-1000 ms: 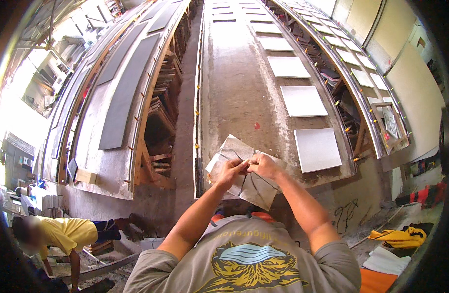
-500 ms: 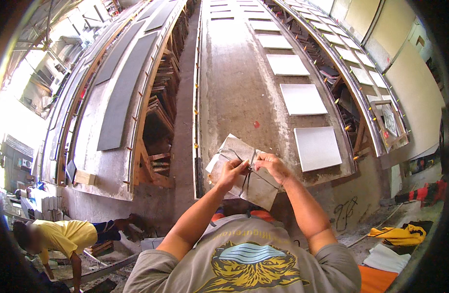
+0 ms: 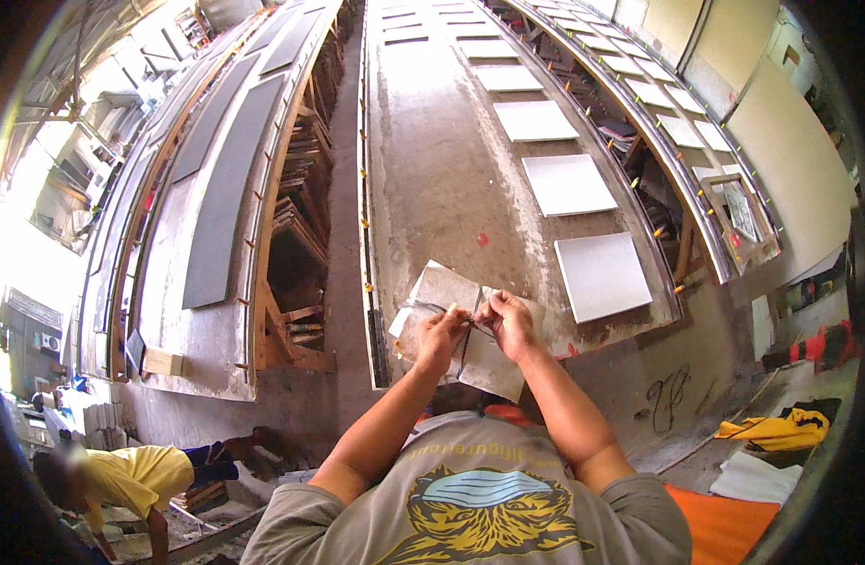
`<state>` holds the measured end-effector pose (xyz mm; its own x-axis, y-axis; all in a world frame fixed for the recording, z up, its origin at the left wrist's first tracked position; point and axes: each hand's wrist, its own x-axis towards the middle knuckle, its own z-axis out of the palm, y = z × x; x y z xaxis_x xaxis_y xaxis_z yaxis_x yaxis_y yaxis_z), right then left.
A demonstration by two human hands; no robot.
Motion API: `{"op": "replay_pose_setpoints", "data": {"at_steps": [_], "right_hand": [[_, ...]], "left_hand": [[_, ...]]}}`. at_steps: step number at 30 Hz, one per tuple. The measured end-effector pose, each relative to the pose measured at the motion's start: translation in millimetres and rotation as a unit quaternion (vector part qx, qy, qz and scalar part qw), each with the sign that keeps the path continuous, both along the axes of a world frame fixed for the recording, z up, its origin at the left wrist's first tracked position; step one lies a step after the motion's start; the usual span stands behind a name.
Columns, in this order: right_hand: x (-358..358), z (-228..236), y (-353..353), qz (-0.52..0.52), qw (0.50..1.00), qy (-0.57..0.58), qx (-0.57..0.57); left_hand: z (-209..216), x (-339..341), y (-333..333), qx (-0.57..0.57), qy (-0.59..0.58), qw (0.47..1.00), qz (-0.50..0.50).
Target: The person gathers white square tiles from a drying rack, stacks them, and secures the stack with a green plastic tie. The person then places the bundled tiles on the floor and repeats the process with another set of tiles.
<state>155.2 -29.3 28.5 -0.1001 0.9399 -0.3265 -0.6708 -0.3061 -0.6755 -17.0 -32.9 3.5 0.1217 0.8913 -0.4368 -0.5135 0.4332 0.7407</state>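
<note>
A flat, off-white squarish bundle lies tilted at the near end of the long middle table, with a dark cord wrapped across it. Over its middle, my left hand is closed in a pinch on the cord. Close beside it, my right hand has its fingers curled tight on another part of the same cord. A dark strand runs between the two hands. My fingers cover the spot where the strands cross, so I cannot tell whether there is a knot.
White square sheets line the right side of the middle table. Long dark panels lie on the left table. A framed screen rests on the right table. At lower left, a person in a yellow shirt bends down.
My right hand has turned into a tighter grip, its knuckles up. My left hand keeps its pinch. The whole view has shifted slightly, and the person in yellow remains bent over.
</note>
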Motion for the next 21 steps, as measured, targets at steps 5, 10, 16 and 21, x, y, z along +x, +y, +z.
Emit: {"op": "replay_pose_setpoints", "data": {"at_steps": [5, 10, 16, 21], "right_hand": [[27, -13, -1, -0.042, 0.996, -0.071, -0.014], [24, -13, 1, -0.037, 0.994, -0.1, 0.0], [29, -18, 2, -0.026, 0.989, -0.142, -0.019], [32, -20, 1, -0.049, 0.989, -0.132, -0.045]], "left_hand": [[-11, -10, 3, -0.012, -0.138, 0.99, 0.035], [-21, -15, 3, 0.043, -0.223, 0.974, 0.019], [-7, -21, 5, 0.107, -0.005, 0.992, -0.067], [6, -18, 9, 0.15, 0.093, 0.98, -0.094]]}}
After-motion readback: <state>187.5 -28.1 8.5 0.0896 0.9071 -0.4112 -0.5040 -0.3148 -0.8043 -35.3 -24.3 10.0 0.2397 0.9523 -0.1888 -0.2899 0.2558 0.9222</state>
